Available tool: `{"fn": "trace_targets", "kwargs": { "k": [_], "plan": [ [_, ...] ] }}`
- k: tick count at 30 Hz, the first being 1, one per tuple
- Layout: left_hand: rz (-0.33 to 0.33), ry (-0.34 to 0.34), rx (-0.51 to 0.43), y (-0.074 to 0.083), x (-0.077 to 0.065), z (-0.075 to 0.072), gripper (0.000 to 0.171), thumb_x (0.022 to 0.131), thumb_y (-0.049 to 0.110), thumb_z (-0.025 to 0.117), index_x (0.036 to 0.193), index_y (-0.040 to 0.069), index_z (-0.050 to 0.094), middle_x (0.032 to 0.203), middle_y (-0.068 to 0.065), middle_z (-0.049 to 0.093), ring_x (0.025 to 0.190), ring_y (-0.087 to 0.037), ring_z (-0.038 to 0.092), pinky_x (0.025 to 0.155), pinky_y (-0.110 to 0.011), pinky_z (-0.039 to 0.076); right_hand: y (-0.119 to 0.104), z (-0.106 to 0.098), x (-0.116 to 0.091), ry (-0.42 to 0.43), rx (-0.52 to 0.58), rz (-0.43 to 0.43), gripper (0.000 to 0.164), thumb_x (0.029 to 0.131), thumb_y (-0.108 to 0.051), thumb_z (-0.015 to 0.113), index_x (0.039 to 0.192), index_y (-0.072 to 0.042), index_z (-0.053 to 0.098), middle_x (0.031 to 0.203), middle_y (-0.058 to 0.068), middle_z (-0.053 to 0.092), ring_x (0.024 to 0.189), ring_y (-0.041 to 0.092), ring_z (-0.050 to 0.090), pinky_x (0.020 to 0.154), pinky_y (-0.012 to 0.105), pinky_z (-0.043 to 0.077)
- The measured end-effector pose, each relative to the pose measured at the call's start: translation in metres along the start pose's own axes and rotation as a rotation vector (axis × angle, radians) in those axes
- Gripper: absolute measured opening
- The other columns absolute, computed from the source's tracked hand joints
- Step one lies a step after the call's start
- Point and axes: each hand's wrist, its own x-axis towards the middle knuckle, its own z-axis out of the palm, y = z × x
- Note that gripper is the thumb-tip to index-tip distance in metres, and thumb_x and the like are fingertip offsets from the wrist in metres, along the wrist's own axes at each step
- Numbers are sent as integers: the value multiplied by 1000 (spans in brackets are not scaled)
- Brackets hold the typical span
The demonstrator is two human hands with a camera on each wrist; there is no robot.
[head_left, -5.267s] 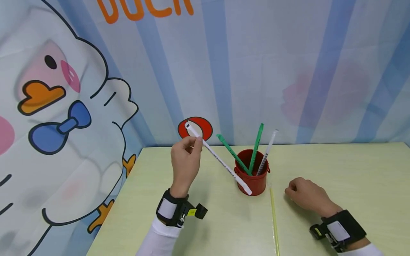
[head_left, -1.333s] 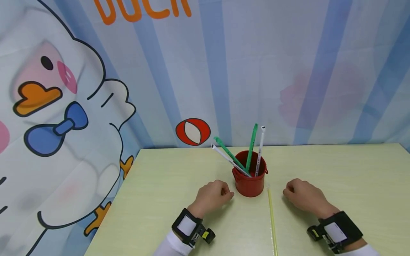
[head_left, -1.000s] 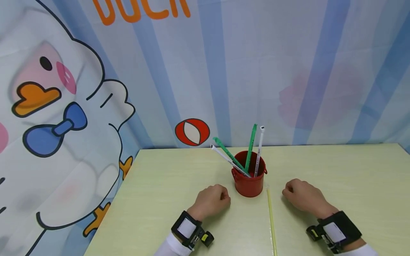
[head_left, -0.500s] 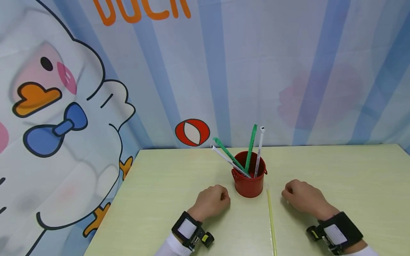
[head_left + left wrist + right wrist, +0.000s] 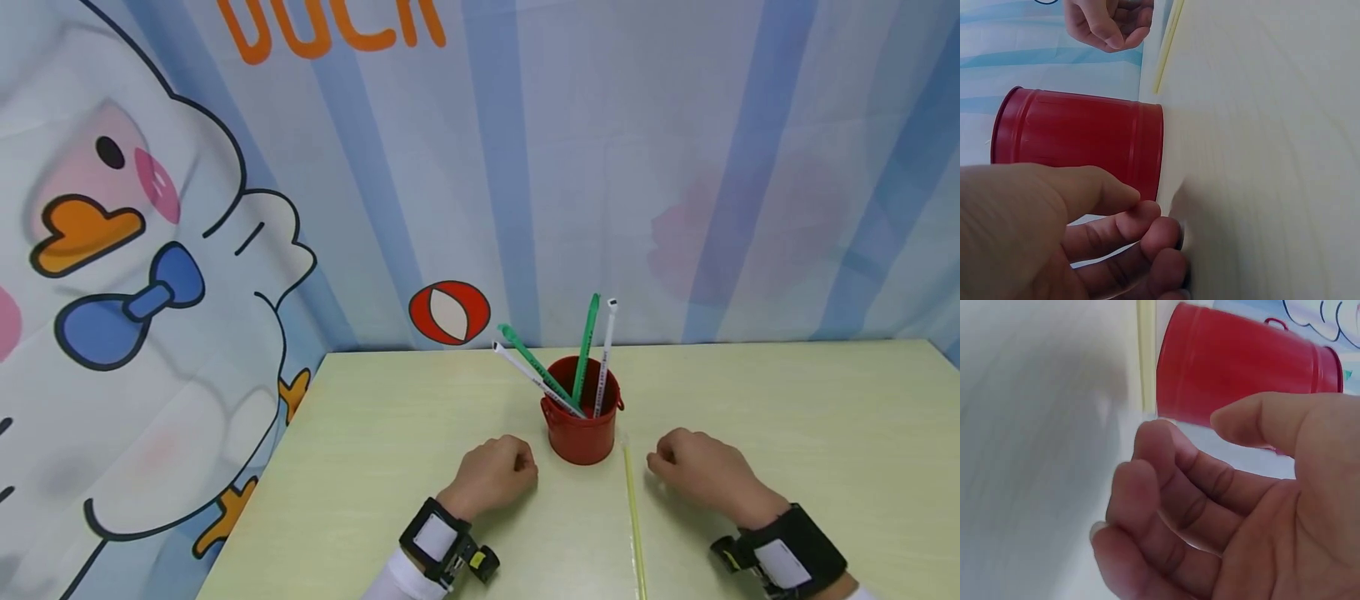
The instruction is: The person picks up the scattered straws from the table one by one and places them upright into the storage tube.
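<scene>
My left hand rests on the table, fingers loosely curled with nothing in them, left of and in front of a small red bucket. In the bucket lean two green wrapped straws and two white wrapped straws. A yellow straw in a clear wrapper lies on the table, right of the bucket and pointing toward me. To the right of that straw is my right hand, near its far end but apart from it. In the right wrist view its thumb and fingers are bent, with a gap between them.
The pale wooden table runs back to a blue striped cloth backdrop printed with a duck and a ball. Each wrist wears a strapped black camera.
Earlier, my left hand held a white straw above the table; that straw now leans in the bucket, and the hand is lowered. Lately my right hand has shifted slightly left toward the yellow straw.
</scene>
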Motion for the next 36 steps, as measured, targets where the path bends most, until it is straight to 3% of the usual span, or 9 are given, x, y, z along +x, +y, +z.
{"fn": "trace_targets", "kwargs": {
  "k": [13, 22, 27, 36],
  "plan": [
    [-7, -7, -20, -4, 2, 2, 19, 95, 17, 66, 76, 15, 66, 61, 7, 49, 58, -8, 46, 55, -25, 32, -17, 27, -4, -42, -48, -31, 33, 91, -27, 73, 65, -14, 57, 56, -4, 41, 56, 13, 42, 54, 29, 28],
    [-12, -4, -19, -5, 3, 4, 23, 95, 19, 66, 72, 16, 64, 59, 8, 44, 56, -8, 44, 54, -25, 30, -22, 32, -8, -42, -68, -33, 34, 87, -27, 79, 66, -13, 55, 56, -3, 41, 56, 13, 43, 54, 29, 29],
    [-10, 6, -13, -4, 3, 4, 28, 96, 23, 66, 69, 17, 61, 58, 9, 44, 57, -7, 43, 54, -25, 30, -25, 32, -8, -53, -79, -21, 32, 87, -25, 78, 67, -13, 56, 57, -2, 45, 57, 14, 45, 54, 29, 30],
    [-19, 9, -23, -3, 2, 4, 32, 97, 28, 67, 68, 17, 60, 59, 9, 46, 57, -7, 45, 53, -25, 31, -24, 34, -7, -60, -58, -26, 30, 85, -15, 72, 60, -13, 56, 53, -6, 36, 53, 12, 40, 52, 28, 24]
  ]
}}
